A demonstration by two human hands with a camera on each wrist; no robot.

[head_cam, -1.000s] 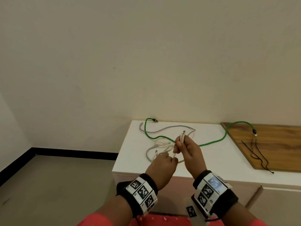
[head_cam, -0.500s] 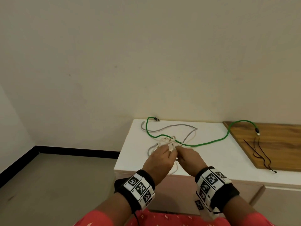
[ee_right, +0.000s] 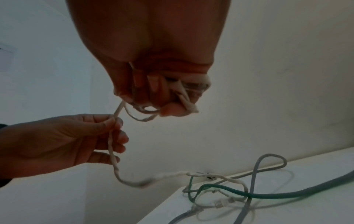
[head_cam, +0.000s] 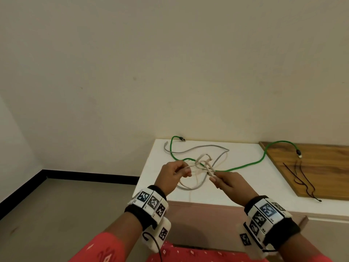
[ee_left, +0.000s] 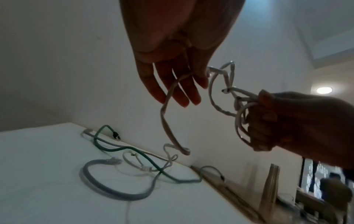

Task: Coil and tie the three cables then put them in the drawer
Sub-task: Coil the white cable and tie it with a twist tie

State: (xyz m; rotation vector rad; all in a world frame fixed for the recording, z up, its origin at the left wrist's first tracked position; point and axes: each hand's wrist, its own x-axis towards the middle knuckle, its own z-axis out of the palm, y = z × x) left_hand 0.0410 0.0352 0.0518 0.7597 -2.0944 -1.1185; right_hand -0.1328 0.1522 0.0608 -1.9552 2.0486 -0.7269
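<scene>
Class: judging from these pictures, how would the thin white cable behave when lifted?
Probably floppy: the thin white cable sags in loose bends below the left hand. Likely light, since a fingertip pinch holds it. Its loops may tangle, bunching at the right hand.

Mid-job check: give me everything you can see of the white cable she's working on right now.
The white cable is thin, limp and cord-like. The right hand grips a small bundle of its loops; the left hand pinches a single strand beside it. Between the hands the loops look loosely crossed, not pulled tight. From the left hand's grip the rest droops down to the white cabinet top, where it tangles with the green cable and grey cable.
</scene>
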